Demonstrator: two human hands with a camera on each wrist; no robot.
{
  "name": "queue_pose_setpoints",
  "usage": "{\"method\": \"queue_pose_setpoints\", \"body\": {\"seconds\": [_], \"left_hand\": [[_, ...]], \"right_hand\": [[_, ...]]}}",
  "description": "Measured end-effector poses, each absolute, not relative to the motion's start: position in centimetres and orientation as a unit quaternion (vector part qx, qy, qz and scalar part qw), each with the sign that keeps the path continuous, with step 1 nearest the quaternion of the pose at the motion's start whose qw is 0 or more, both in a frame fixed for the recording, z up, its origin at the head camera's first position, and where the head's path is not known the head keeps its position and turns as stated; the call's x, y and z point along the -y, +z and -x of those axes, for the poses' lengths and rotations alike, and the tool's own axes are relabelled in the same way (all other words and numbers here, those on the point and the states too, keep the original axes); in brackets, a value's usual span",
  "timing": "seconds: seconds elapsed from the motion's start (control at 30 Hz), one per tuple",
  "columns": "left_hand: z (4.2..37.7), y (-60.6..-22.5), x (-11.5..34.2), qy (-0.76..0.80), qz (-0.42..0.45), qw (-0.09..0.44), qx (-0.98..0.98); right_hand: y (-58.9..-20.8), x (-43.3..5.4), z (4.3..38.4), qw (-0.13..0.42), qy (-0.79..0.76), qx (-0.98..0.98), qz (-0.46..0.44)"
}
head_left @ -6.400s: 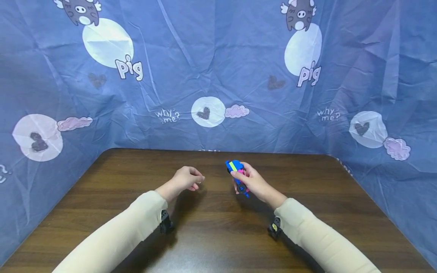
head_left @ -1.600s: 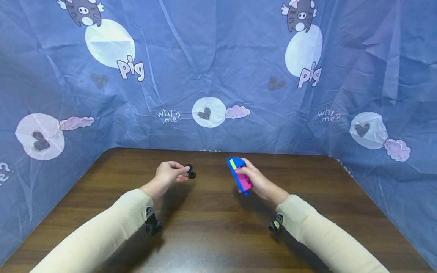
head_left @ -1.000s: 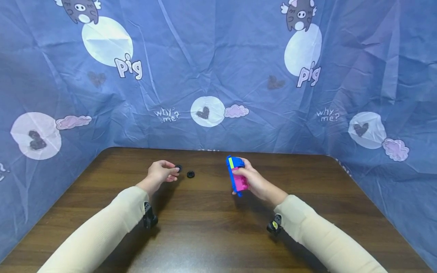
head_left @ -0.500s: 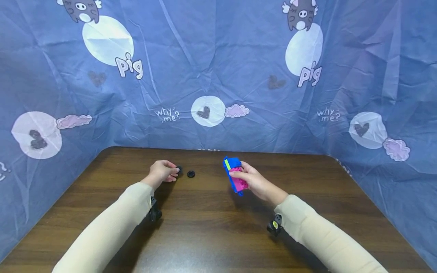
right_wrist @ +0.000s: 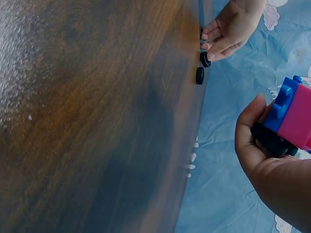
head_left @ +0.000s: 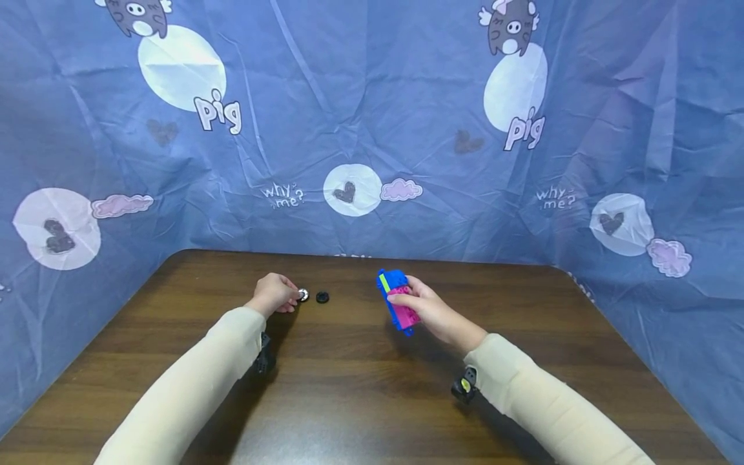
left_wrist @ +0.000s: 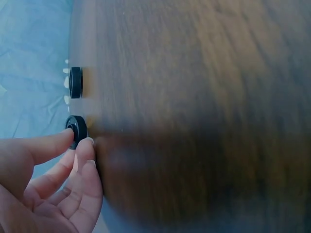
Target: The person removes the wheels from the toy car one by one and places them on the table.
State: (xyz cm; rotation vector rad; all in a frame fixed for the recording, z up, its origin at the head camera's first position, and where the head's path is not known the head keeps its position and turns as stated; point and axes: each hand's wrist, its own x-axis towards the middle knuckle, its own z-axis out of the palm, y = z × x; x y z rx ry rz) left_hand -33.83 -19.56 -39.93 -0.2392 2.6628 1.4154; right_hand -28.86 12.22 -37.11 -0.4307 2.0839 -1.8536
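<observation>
My left hand (head_left: 276, 294) pinches a small black toy wheel (head_left: 303, 295) between thumb and fingertips, low at the tabletop. The wheel is tilted and its light-coloured face catches the head view; the left wrist view shows its black rim (left_wrist: 81, 127). Just to its right a second black wheel (head_left: 322, 297) lies flat on the table. My right hand (head_left: 433, 307) grips a blue and pink toy block car (head_left: 405, 314) with a yellow-green stripe, held tilted above the table. The right wrist view shows a black part (right_wrist: 269, 140) beside the car's blue side, partly covered by the hand.
The brown wooden table (head_left: 349, 400) ends at the back against a blue printed cloth (head_left: 360, 123), which also hangs along both sides. Black cameras are strapped at both wrists, over pale sleeves (head_left: 192, 381).
My left hand has moved left with one wheel, away from the wheel on the table, and lowered it. Earlier a wheel showed on the car; the right hand has turned the car slightly.
</observation>
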Motion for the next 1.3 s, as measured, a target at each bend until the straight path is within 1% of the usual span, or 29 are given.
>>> {"method": "queue_pose_setpoints", "body": {"seconds": [0.3,0.43,0.57,0.7,0.9,1.07,1.3], "left_hand": [[33.7,-40.0,20.1,0.468,0.086,0.061,-0.877],[33.8,-40.0,20.4,0.472,0.079,0.055,-0.876],[33.3,-39.0,20.4,0.463,0.065,0.043,-0.883],[32.4,-37.7,19.4,0.467,0.050,0.047,-0.882],[31.5,-36.2,17.4,0.511,0.025,0.074,-0.856],[31.7,-36.0,16.6,0.543,-0.024,0.080,-0.835],[30.6,-35.1,13.3,0.552,-0.036,0.104,-0.827]], "right_hand": [[-37.2,-12.1,29.0,0.159,-0.656,-0.725,0.137],[-37.3,-12.2,29.2,0.160,-0.657,-0.724,0.136],[-37.4,-12.3,29.3,0.155,-0.643,-0.735,0.150],[-37.4,-12.3,29.3,0.145,-0.623,-0.750,0.167],[-37.2,-12.0,29.2,0.131,-0.623,-0.749,0.187],[-36.9,-12.0,29.0,0.127,-0.617,-0.752,0.195],[-36.6,-11.7,29.0,0.121,-0.610,-0.759,0.192]]}}
